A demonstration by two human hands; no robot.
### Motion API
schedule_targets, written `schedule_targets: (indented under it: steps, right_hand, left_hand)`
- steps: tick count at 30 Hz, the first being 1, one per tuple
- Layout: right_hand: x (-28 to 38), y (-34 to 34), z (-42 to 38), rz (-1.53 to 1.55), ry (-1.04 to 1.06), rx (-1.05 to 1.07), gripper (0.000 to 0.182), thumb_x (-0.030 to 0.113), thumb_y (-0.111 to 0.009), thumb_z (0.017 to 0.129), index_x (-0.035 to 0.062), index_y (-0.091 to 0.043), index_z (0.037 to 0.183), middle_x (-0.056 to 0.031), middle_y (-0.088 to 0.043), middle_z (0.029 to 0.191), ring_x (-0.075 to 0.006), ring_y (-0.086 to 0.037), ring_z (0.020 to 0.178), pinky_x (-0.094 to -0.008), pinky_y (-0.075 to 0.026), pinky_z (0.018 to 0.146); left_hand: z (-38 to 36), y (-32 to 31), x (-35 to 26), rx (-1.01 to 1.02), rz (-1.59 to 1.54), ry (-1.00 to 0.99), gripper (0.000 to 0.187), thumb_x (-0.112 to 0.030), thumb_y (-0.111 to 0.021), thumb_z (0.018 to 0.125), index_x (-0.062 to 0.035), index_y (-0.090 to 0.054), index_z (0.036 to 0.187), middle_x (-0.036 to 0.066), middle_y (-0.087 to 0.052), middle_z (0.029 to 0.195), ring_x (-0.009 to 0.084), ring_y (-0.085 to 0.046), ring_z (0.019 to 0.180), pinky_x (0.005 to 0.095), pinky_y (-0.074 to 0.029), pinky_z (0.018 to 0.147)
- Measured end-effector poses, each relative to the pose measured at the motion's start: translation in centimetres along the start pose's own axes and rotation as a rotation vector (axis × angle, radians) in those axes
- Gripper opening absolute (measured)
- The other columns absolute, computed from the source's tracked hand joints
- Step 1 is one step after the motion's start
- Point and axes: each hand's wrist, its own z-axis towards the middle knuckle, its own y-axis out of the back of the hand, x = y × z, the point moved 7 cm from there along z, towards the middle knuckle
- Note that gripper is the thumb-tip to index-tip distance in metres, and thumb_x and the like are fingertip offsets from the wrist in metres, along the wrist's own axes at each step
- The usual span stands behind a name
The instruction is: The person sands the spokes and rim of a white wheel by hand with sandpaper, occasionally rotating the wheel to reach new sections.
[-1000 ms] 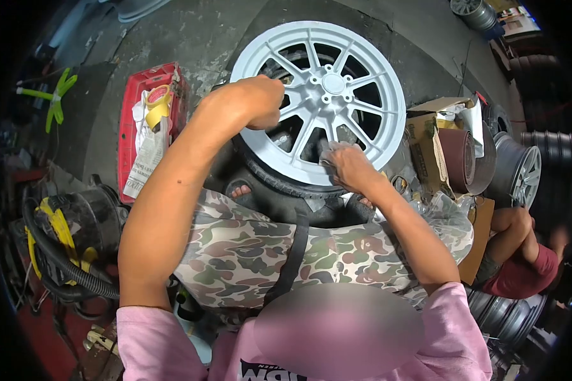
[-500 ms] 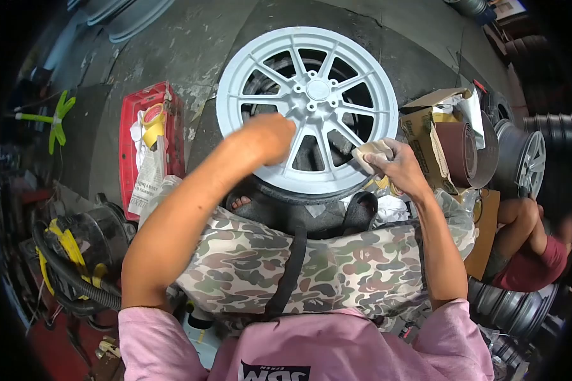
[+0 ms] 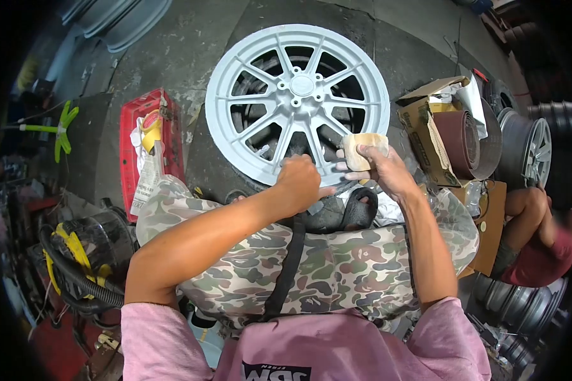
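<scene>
Grey floor (image 3: 419, 60), worn pale patches (image 3: 192, 73) around 11 o'clock. Red crate (image 3: 128, 143) sitting on it at 10, cardboard box (image 3: 421, 134) at 2. Big white wheel (image 3: 302, 86) up at 12, can't tell what's under it.

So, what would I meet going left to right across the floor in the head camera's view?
Bright green object → red tray → pale spoked wheel → open cardboard box → silver wheel at the right.
</scene>
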Motion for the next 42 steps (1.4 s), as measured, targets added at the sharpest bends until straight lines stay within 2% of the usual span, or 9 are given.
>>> schedule_targets:
  steps: [7,12,16,19,22,24,28,33,42]
  right_hand:
    - [-2.1,0.6,-0.4,-0.237,-0.061,0.002,0.038,0.018,-0.052,0.1,-0.003,-0.049,0.131,-0.0144,-0.07,0.112,-0.0242,-0.07,0.092,-0.0378,-0.055,0.082]
    - [0.7,-1.6,-2.0,-1.029,0.57,-0.021,0.032,0.003,-0.061,0.089,0.001,-0.059,0.121,-0.0231,-0.065,0.103,-0.0403,-0.064,0.097,-0.0434,-0.05,0.083]
    - [-1.0,-3.6,-3.4,-1.414,0.694,-0.086,0.037,0.003,-0.068,0.083,0.0064,-0.065,0.12,-0.0296,-0.057,0.104,-0.0464,-0.057,0.099,-0.0484,-0.047,0.089]
    - [-2.3,-3.7,-4.2,-1.499,0.525,-0.074,0.041,0.009,-0.071,0.083,0.0096,-0.066,0.124,-0.0304,-0.055,0.103,-0.0466,-0.055,0.097,-0.0488,-0.047,0.089]
    - [-4.1,-3.0,-3.7,-1.614,0.427,-0.132,0.041,0.017,-0.07,0.087,0.0072,-0.066,0.127,-0.027,-0.056,0.103,-0.0423,-0.056,0.092,-0.049,-0.047,0.084]
    - [-4.1,-4.4,-4.3,-1.679,0.817,-0.046,0.037,0.021,-0.068,0.09,0.003,-0.067,0.123,-0.0207,-0.057,0.104,-0.0366,-0.056,0.092,-0.0458,-0.046,0.081]
    - [-2.7,-6.4,-3.6,-1.533,0.674,-0.087,0.032,0.021,-0.066,0.091,0.001,-0.068,0.117,-0.0157,-0.057,0.104,-0.0322,-0.055,0.097,-0.0435,-0.044,0.081]
    - [-3.2,-7.6,-1.9,-1.672,0.663,-0.056,0.025,0.02,-0.067,0.089,0.0027,-0.068,0.106,-0.0149,-0.056,0.108,-0.0313,-0.053,0.1,-0.0443,-0.043,0.083]
    - [-2.8,-6.4,-2.2,-1.757,0.702,0.07,0.027,0.018,-0.067,0.087,0.0037,-0.066,0.109,-0.0144,-0.055,0.115,-0.0319,-0.052,0.106,-0.0453,-0.042,0.088]
  left_hand:
    - [1.7,0.6,0.7,-0.089,-0.25,-0.096,0.056,-0.044,-0.049,0.1,0.0055,-0.071,0.089,0.027,-0.067,0.094,0.0403,-0.069,0.088,0.0469,-0.055,0.078]
    - [1.2,0.6,2.1,0.054,-0.117,-0.09,0.05,-0.036,-0.046,0.102,0.0016,-0.073,0.083,0.023,-0.07,0.082,0.0406,-0.07,0.082,0.0501,-0.056,0.075]
    - [2.6,0.9,2.3,-0.047,-0.227,-0.129,0.051,-0.036,-0.046,0.102,0.0023,-0.073,0.082,0.022,-0.07,0.081,0.0382,-0.07,0.082,0.0474,-0.055,0.076]
    - [4.5,1.8,3.6,0.08,-1.0,-0.056,0.048,-0.038,-0.051,0.1,0.0047,-0.071,0.09,0.024,-0.068,0.078,0.0383,-0.069,0.079,0.0455,-0.052,0.082]
    - [2.6,8.0,4.8,-0.201,-0.656,-0.084,0.046,-0.035,-0.051,0.101,0.0059,-0.071,0.094,0.025,-0.068,0.079,0.0397,-0.069,0.081,0.0456,-0.052,0.082]
    - [1.8,10.3,6.1,-0.267,-0.621,-0.039,0.044,-0.033,-0.052,0.1,0.0064,-0.07,0.094,0.025,-0.068,0.081,0.0407,-0.068,0.082,0.0457,-0.052,0.082]
    - [0.0,13.0,8.3,-0.537,-0.47,-0.033,0.035,-0.026,-0.058,0.096,0.0066,-0.07,0.093,0.026,-0.068,0.081,0.0434,-0.067,0.082,0.0475,-0.052,0.08]
    - [-1.4,13.8,8.5,-0.508,-0.461,-0.01,0.034,-0.026,-0.061,0.094,0.006,-0.071,0.09,0.026,-0.068,0.08,0.0435,-0.067,0.082,0.0485,-0.052,0.079]
    - [-3.8,14.9,9.8,-0.531,-0.393,0.007,0.033,-0.027,-0.061,0.094,0.0043,-0.072,0.091,0.026,-0.069,0.085,0.0436,-0.067,0.086,0.0484,-0.051,0.081]
